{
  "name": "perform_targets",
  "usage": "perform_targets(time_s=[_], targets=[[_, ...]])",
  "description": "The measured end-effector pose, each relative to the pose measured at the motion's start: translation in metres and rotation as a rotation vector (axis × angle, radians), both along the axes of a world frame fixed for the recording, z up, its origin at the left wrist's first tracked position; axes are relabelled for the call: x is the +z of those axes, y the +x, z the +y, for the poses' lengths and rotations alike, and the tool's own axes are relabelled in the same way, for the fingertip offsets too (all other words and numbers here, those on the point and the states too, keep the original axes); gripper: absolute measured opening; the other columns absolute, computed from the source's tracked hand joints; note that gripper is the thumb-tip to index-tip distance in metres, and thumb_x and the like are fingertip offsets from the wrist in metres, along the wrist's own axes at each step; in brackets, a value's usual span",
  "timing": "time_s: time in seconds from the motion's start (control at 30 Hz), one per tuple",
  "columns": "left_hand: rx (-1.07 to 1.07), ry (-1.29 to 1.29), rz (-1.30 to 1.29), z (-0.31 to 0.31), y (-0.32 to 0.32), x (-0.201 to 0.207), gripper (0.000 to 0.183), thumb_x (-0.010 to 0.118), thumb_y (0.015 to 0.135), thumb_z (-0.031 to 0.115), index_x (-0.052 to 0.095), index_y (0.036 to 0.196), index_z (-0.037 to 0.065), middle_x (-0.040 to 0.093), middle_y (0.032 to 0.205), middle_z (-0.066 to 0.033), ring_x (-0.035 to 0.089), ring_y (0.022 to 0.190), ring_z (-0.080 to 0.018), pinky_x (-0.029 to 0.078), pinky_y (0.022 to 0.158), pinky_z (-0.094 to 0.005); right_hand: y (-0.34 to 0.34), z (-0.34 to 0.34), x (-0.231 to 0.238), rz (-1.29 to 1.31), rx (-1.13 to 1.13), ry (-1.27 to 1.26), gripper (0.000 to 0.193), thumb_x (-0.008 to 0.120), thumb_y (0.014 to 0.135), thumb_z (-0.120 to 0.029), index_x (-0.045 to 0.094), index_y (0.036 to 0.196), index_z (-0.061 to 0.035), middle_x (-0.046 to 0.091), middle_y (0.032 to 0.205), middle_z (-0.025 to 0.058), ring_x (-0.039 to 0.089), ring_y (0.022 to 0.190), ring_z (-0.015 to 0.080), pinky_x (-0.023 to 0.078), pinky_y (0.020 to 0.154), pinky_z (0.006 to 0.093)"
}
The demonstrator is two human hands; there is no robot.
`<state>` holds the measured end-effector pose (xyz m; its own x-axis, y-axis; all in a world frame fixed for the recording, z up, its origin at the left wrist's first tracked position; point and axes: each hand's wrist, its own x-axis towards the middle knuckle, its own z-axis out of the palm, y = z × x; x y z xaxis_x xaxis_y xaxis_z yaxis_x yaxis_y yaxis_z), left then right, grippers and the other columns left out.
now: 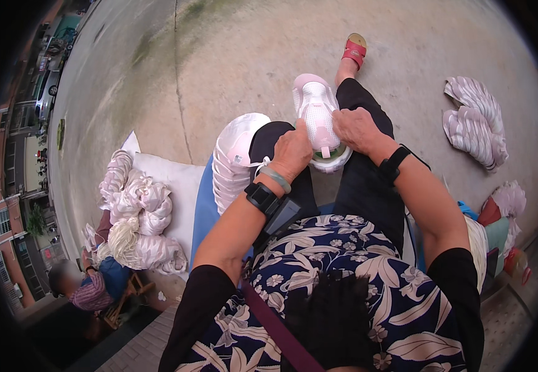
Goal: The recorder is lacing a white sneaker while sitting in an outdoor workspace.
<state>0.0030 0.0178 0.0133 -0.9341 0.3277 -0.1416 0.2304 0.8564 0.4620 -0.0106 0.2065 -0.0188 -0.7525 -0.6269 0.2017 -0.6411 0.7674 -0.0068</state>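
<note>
A white and pale pink mesh shoe upper (316,105) sits over my lap between my knees, its toe pointing away from me. At its near end are a pink pull tab and a rounded white rim with a green inside. My left hand (294,150) has its fingers closed at the upper's left edge, and a white cord end (260,163) shows beside that wrist. On the opposite edge my right hand (357,130) pinches the upper near the tongue. What lies exactly between the fingertips is hidden. Beside my left thigh stands a nested stack of similar uppers (230,170).
Tied bundles of pink-white uppers (142,208) lie on a white sheet (179,186) at left. More stacked uppers (477,127) rest on the concrete floor at right. Bags (495,229) stand near my right elbow. Another person (92,288) sits at lower left.
</note>
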Motion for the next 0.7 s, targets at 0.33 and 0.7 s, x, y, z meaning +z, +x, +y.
perform_targets(time_s=[0.33,0.7], targets=[[-0.027,-0.023,0.023,0.005,-0.007,0.001,0.019,0.04,0.079,0.01,0.044,0.09,-0.004,0.057,0.067,-0.028,0.056,0.067,-0.0451,0.044,0.064,-0.0523,-0.002,0.0,-0.001,-0.249,-0.102,-0.028,0.012,0.051,0.075,-0.015,0.058,0.071,-0.0061,0.058,0.069,0.0091,0.061,0.067,0.0238,0.048,0.053,0.0357],[-0.194,-0.135,0.162,-0.004,0.01,-0.015,0.054,0.048,0.076,0.013,0.031,0.12,-0.014,0.059,0.065,-0.0216,0.06,0.061,-0.0357,0.048,0.057,-0.043,0.028,0.092,0.061,-0.249,-0.481,-0.643,0.021,0.051,0.085,-0.027,0.058,0.088,-0.0069,0.062,0.075,0.0108,0.061,0.067,0.0252,0.047,0.062,0.0356]])
